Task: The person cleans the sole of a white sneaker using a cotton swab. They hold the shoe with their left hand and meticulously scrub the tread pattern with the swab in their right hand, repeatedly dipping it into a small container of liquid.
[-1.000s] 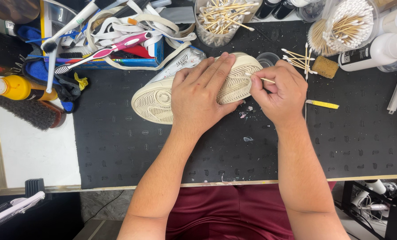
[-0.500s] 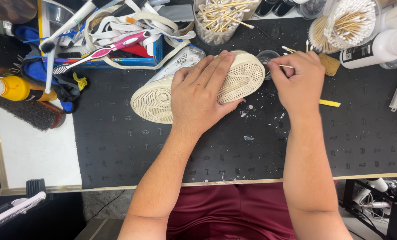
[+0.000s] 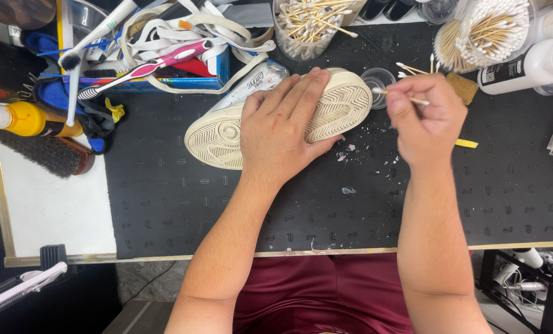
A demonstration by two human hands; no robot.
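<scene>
The left hand lies flat and open, pinning a sole-up sneaker; it looks light, with a stiff, grippy sole. The right hand pinches a flimsy cotton swab best held mid-stick.

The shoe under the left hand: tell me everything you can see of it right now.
The shoe is a cream sneaker lying sole-up on the black mat, lengthwise left to right. Its rubbery outsole shows a ridged zigzag tread at the right end and a circular pattern at the left. A bit of pale upper shows behind it. The left hand presses flat across its middle. The right hand holds a cotton swab just beyond its right end, apart from it.
</scene>
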